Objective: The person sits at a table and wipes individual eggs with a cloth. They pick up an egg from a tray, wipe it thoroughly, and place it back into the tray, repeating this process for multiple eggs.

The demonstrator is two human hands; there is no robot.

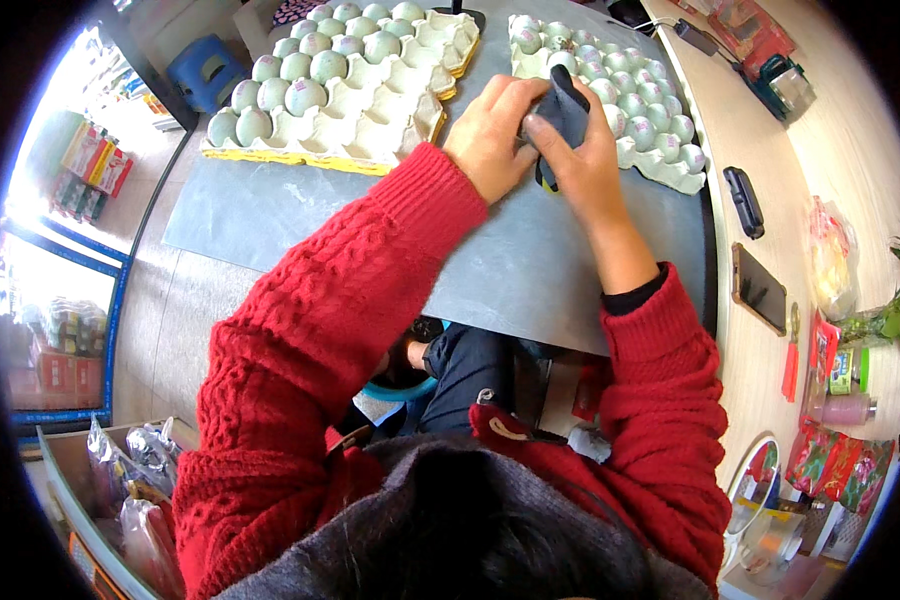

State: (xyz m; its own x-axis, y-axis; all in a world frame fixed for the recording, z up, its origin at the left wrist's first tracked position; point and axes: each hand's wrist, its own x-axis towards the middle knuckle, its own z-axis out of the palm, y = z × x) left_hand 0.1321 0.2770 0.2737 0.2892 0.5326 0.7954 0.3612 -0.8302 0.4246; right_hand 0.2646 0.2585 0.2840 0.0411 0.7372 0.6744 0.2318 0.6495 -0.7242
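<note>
Both my hands meet over the grey table (510, 277). My left hand (495, 135) has its fingers curled against a dark grey cloth (565, 112); anything inside that hand is hidden. My right hand (589, 154) grips the cloth, its thumb pressing across it towards the left hand. Stacked pulp egg trays (375, 112) lie to the left, with pale green eggs (305, 97) in their left and far cups and bare cups nearer the hands. Behind and right of my hands, another pulp tray (664, 169) holds many pale eggs (640, 131) bearing pinkish marks.
Along the right, a wooden counter (765, 202) carries a black case-like object (743, 202), a smartphone (759, 289), a round mirror (754, 480) and plastic bags. A blue stool (206, 73) stands at far left. An open drawer (67, 480) with plastic-wrapped items is at lower left.
</note>
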